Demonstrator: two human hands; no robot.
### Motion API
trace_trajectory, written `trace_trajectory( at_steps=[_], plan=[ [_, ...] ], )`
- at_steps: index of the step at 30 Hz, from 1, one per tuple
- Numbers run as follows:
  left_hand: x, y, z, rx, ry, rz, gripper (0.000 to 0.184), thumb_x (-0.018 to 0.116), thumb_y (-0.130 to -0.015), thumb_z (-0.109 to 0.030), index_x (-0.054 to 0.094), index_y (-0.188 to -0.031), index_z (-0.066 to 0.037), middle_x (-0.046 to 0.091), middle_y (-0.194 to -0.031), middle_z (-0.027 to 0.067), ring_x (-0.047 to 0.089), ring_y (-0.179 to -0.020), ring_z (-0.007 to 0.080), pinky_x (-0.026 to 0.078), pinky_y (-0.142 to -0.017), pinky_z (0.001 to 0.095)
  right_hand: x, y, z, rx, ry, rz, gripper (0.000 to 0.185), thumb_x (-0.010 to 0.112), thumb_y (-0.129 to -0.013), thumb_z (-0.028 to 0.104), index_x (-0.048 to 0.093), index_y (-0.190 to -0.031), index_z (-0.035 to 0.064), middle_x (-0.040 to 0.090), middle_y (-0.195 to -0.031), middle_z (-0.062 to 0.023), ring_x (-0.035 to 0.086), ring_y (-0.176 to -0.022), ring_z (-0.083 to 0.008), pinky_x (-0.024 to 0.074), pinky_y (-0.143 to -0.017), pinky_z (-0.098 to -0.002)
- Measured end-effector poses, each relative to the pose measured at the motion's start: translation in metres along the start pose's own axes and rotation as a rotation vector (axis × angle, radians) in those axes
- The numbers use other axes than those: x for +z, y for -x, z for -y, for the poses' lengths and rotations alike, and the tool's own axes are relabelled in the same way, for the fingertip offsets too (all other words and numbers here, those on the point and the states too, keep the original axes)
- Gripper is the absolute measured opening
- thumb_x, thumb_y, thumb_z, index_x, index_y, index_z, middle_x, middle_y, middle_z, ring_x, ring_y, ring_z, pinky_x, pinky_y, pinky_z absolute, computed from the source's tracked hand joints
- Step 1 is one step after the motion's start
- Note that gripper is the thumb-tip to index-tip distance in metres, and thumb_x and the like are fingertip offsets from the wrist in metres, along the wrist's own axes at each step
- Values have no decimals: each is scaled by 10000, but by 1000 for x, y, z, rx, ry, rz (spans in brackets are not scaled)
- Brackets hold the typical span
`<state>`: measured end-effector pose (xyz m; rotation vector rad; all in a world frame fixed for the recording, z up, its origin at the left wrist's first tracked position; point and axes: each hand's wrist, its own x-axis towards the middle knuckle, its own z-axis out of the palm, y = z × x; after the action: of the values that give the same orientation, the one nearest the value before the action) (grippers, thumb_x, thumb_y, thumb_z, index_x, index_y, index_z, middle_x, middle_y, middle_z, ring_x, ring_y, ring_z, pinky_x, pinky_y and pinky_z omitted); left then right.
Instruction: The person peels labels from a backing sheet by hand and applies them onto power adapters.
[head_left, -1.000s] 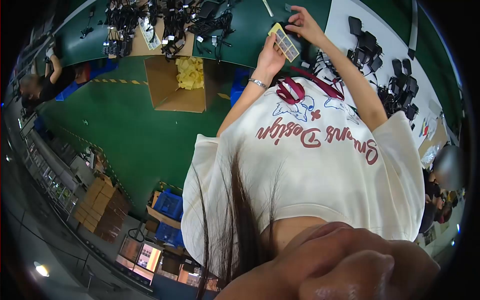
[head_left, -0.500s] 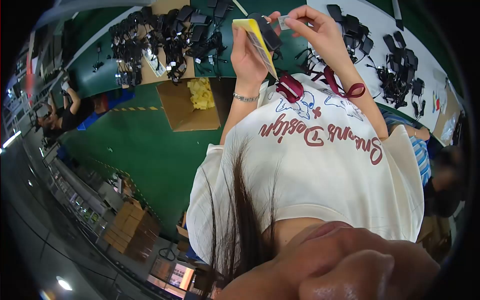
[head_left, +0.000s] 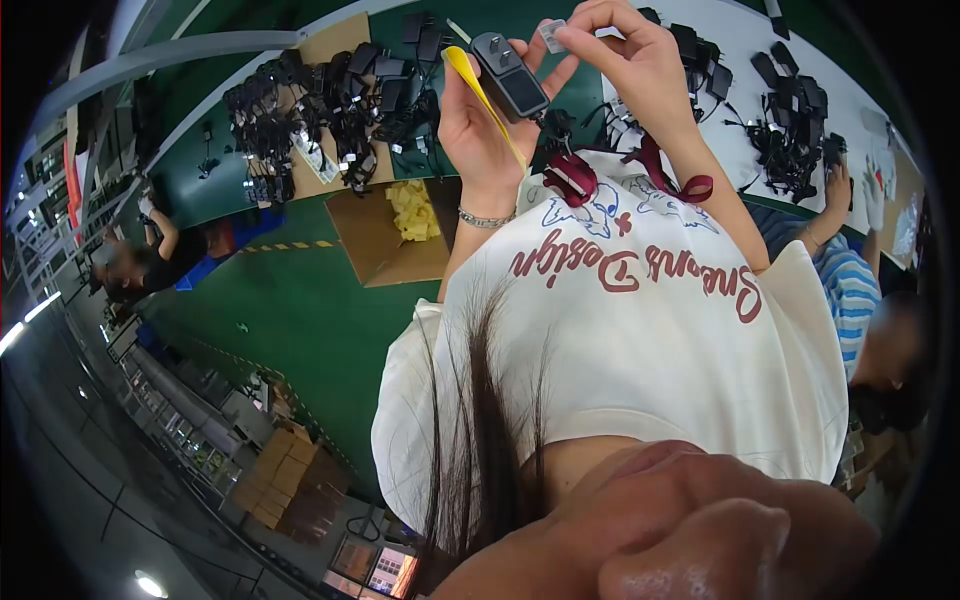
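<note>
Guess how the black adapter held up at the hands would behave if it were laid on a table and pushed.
The adapter is probably stiff, judging by its boxy, straight-edged case. It seems unlikely to roll, since its faces look flat. It might rock or catch if laid pins-down, as metal pins stick out of one face.

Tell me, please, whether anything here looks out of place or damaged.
I see no clear spill or damage. The adapter cords on the green table overlap in a tangle, which looks untidy. The yellow sheet in the left hand looks curved at its top, perhaps just from being held.
</note>
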<state>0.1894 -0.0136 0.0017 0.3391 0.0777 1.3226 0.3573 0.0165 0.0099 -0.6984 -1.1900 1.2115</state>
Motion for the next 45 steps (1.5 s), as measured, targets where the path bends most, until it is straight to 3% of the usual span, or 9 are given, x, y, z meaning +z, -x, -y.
trace_trajectory(
  at_steps=[7,11,15,18,31,35,39,43,45],
  plan=[
    [3,-8,-8,111,-36,-95,413,398,-1084,-403,626,-1248,-100,657,-1221,132,588,-1231,281,449,-1076,507,20,3,60,473,-71,-44,67,687,-971,64,651,-972,8,635,-939,1,604,-800,-58,479,-733,-203],
    [23,-16,-5,94,-36,-301,355,528,-1044,-347,625,-1179,-34,687,-1165,149,665,-1039,244,539,-925,385,17,7,26,344,175,152,110,640,-982,77,677,-1059,7,586,-1145,-47,597,-936,-118,483,-902,-254],
    [39,-17,-6,77,-93,-409,341,549,-1030,-335,644,-1143,-27,701,-1117,152,681,-978,254,560,-863,368,26,-9,5,-288,-524,345,70,677,-981,73,654,-973,7,646,-932,11,584,-816,-43,473,-753,-194],
    [12,-32,-6,90,-99,-46,337,554,-1027,-331,654,-1128,-25,709,-1093,152,687,-955,255,567,-846,370,28,-4,68,599,-73,49,70,681,-978,70,655,-979,5,646,-919,12,587,-811,-42,476,-744,-194],
    [36,-21,-2,47,-3,-344,389,556,-1014,-363,648,-1172,-20,699,-1149,152,684,-1037,274,567,-903,401,31,-6,74,604,-105,14,68,683,-974,64,651,-965,4,635,-918,9,584,-797,-47,479,-729,-200],
    [35,-19,-4,0,56,-299,430,554,-1009,-386,626,-1220,-18,676,-1214,155,668,-1089,275,555,-947,415,29,-7,61,589,-42,30,67,684,-970,60,650,-960,3,625,-918,9,582,-791,-52,476,-725,-203],
    [32,-17,-1,55,91,-280,459,550,-1007,-397,605,-1253,-14,659,-1249,163,654,-1128,283,546,-972,421,24,-10,21,-261,-359,300,64,683,-966,51,649,-957,-2,613,-937,6,582,-790,-59,477,-723,-208],
    [31,-15,-4,28,58,-343,462,545,-1005,-405,600,-1259,-23,656,-1246,172,651,-1132,297,541,-983,424,32,-7,62,594,-8,14,59,679,-965,42,645,-957,-5,602,-980,2,583,-812,-61,480,-722,-210],
    [32,-14,-5,23,55,-337,463,545,-1004,-408,598,-1259,-24,656,-1242,172,649,-1135,299,540,-986,425,26,-10,13,-29,-286,210,56,680,-963,34,641,-955,-5,595,-1001,-2,585,-832,-59,486,-729,-212]
  ],
)
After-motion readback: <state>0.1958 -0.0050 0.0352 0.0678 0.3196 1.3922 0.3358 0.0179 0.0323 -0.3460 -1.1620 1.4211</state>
